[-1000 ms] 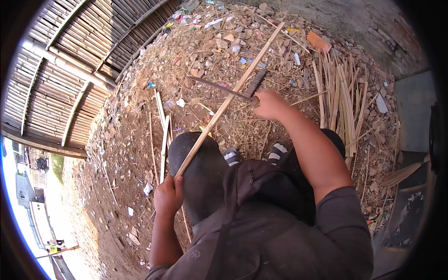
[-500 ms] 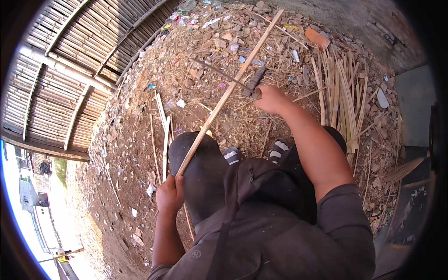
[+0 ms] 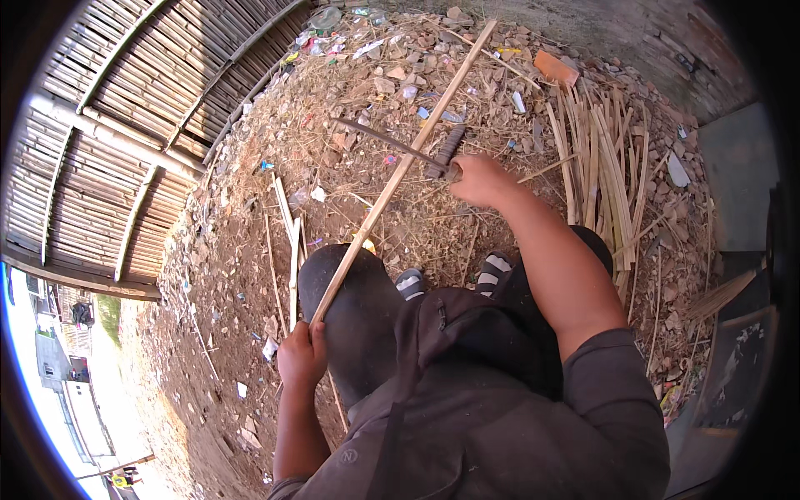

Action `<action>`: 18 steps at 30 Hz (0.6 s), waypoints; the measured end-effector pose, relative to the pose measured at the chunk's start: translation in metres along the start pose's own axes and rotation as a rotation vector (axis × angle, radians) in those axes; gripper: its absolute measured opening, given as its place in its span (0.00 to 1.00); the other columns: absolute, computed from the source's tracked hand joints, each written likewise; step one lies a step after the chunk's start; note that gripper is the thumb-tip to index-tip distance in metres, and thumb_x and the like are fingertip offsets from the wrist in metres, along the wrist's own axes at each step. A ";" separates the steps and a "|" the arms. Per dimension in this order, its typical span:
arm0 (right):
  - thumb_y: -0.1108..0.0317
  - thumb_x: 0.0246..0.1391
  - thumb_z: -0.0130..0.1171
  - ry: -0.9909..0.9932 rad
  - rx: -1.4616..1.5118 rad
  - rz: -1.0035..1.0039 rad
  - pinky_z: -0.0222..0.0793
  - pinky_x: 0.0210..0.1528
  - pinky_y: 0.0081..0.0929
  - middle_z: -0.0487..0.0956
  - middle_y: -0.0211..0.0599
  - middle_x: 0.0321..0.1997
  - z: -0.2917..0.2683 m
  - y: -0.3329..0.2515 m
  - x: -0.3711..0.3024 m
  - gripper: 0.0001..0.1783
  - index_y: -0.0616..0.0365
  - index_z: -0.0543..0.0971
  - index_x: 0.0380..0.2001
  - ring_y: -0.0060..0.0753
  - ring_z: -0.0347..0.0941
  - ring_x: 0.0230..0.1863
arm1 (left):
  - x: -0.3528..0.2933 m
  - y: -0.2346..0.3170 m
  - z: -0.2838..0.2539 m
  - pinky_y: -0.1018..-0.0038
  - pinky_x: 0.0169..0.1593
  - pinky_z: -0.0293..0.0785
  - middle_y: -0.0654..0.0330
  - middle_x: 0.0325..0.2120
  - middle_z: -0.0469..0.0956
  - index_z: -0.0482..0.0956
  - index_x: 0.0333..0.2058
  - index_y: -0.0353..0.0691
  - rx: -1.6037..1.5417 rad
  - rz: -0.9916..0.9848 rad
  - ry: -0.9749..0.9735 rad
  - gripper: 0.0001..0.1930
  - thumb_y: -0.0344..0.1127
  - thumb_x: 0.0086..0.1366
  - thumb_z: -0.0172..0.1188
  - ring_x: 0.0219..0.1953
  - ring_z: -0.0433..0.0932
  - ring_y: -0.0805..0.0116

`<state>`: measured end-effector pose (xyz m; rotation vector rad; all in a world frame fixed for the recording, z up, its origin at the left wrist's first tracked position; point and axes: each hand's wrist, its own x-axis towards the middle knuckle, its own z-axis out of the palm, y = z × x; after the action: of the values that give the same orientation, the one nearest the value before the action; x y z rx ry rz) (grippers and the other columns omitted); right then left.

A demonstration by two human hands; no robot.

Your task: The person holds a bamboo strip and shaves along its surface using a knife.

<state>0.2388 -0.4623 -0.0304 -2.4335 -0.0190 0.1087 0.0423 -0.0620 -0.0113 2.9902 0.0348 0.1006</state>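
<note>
My left hand [image 3: 302, 354] is closed around the near end of a long, pale split-bamboo strip [image 3: 372, 221]. The strip slants up and away to the right, passing over my left knee. Gripped in my right hand [image 3: 479, 181] is a knife [image 3: 375, 137] with a long, narrow dark blade, its handle mostly hidden by my fingers. The blade lies across the strip at its upper middle, tip pointing left. Just beyond my right hand is a dark, ribbed, rod-like piece [image 3: 448, 150]; whether it rests on the ground or joins the knife, I cannot tell.
A heap of split strips [image 3: 604, 158] lies to the right. A few more strips [image 3: 295, 267] lie left of my knee. Stones, shavings and litter cover the ground, with an orange tile piece [image 3: 556, 68] at the back. A bamboo-slat wall [image 3: 125, 150] stands left.
The view has shifted slightly. The knife blade sits a little closer to me along the strip. Both hands keep their holds.
</note>
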 end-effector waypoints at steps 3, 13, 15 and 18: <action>0.65 0.42 0.61 -0.056 -0.132 -0.193 0.75 0.42 0.46 0.82 0.47 0.33 0.000 -0.040 -0.026 0.13 0.55 0.82 0.34 0.51 0.80 0.40 | -0.003 0.000 0.000 0.48 0.28 0.69 0.45 0.19 0.75 0.70 0.25 0.39 -0.012 -0.003 0.009 0.22 0.51 0.70 0.52 0.24 0.77 0.39; 0.63 0.40 0.63 0.059 -0.073 -0.009 0.76 0.44 0.47 0.83 0.46 0.34 -0.002 0.019 0.014 0.16 0.54 0.81 0.36 0.52 0.80 0.40 | -0.025 -0.030 -0.018 0.51 0.26 0.69 0.49 0.16 0.72 0.69 0.24 0.40 0.028 0.061 0.052 0.19 0.46 0.68 0.57 0.22 0.75 0.42; 0.64 0.40 0.63 -0.012 -0.090 -0.011 0.75 0.43 0.47 0.82 0.46 0.33 -0.002 0.012 0.007 0.14 0.54 0.81 0.34 0.52 0.80 0.39 | -0.033 -0.040 -0.023 0.53 0.25 0.69 0.49 0.16 0.72 0.68 0.23 0.40 0.026 0.069 0.046 0.18 0.44 0.67 0.59 0.21 0.75 0.43; 0.64 0.41 0.62 -0.165 -0.221 -0.228 0.75 0.42 0.47 0.81 0.44 0.31 -0.003 -0.027 -0.017 0.12 0.53 0.80 0.32 0.52 0.80 0.38 | -0.041 -0.055 -0.015 0.53 0.24 0.68 0.49 0.16 0.72 0.67 0.22 0.39 0.017 0.076 0.074 0.19 0.44 0.67 0.59 0.20 0.75 0.43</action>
<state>0.2229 -0.4439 -0.0097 -2.6154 -0.4001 0.2141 -0.0007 -0.0063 -0.0078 3.0042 -0.0708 0.2214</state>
